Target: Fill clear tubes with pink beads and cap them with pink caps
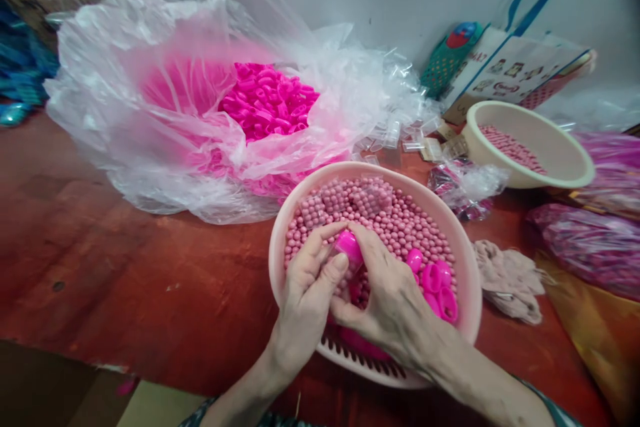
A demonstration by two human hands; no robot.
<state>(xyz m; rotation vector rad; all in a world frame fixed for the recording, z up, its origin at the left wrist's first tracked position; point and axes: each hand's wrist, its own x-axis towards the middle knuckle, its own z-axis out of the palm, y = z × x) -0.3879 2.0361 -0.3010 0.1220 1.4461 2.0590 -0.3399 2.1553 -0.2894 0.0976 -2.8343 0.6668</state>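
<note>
My left hand [311, 283] grips a small clear container with a bright pink cap [349, 245] between thumb and fingers. My right hand [387, 287] curls round the same piece from the right, its index fingertip at the top of the cap. Both hands are over a pale pink plastic basin [474, 307] filled with pink beads [407, 223]. At the far side of the basin, clear containers packed with beads [373, 197] lie on the loose beads. Several bright pink caps [440, 283] rest to the right of my right hand. My fingers partly hide the held piece.
Behind the basin, a large clear plastic bag [125, 73] gapes over many pink caps [273, 100]. Empty clear containers [393, 133] lie beside it. At right are a cream bowl [565, 147] of beads, a crumpled cloth [510, 277] and filled bags [590, 243] on the red table [100, 267].
</note>
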